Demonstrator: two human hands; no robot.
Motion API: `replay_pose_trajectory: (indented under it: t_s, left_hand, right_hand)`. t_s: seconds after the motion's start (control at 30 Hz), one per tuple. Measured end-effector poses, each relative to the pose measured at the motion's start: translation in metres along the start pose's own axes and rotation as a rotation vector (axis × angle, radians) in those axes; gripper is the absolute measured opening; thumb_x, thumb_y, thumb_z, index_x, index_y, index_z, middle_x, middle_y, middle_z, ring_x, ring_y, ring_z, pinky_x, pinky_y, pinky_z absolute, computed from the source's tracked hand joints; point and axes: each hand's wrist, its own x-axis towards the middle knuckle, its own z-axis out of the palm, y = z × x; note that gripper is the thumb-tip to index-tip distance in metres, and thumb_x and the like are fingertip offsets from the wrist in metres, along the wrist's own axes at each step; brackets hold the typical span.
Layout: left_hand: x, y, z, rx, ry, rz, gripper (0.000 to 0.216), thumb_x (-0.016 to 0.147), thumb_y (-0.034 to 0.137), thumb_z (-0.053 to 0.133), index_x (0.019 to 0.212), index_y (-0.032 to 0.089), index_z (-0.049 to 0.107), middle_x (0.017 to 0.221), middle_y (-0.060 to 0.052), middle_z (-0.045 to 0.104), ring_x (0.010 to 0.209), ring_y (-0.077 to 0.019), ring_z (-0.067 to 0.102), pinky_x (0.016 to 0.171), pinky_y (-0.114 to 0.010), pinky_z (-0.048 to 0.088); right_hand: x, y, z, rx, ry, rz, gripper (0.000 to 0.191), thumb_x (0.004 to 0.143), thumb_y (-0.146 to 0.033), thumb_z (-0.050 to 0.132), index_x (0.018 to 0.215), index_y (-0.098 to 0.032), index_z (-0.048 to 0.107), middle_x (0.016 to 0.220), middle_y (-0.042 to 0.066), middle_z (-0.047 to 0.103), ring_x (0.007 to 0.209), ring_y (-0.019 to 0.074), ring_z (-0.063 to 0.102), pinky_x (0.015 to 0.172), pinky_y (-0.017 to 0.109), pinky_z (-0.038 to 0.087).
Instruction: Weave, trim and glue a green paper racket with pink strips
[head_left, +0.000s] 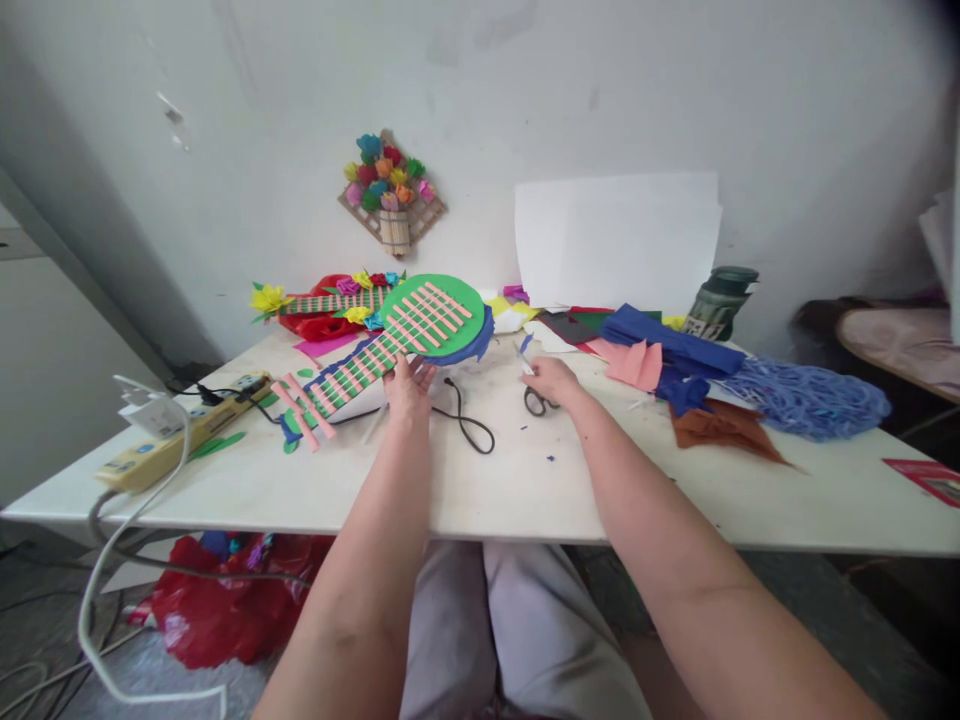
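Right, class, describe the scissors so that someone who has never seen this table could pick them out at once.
On the white table, near its middle, find the right hand. The scissors lie under its fingers. Their black handle rings set them apart from the thin black cable to their left.

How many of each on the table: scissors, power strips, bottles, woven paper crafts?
Scissors: 1
Power strip: 1
Bottle: 1
Woven paper crafts: 2
Total: 5
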Motion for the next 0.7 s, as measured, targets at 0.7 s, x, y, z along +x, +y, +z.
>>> replay_pose_trajectory:
  t_s: [0.7]
  left_hand:
    - [-0.016, -0.017, 0.020, 0.057, 0.030, 0.048, 0.026, 0.083, 0.035, 0.048, 0.102, 0.020, 0.040, 0.091, -0.005, 0.059, 0.063, -0.0123, 0.063, 0.042, -0.016, 0.041]
  right_hand:
    - [-0.021, -0.069, 0.018, 1.390, -0.187, -0.036, 0.037, 0.060, -0.026, 0.068, 0.080, -0.021, 0.037, 0.060, 0.001, 0.064, 0.054, 0.0158, 0.061, 0.032, 0.016, 0.029]
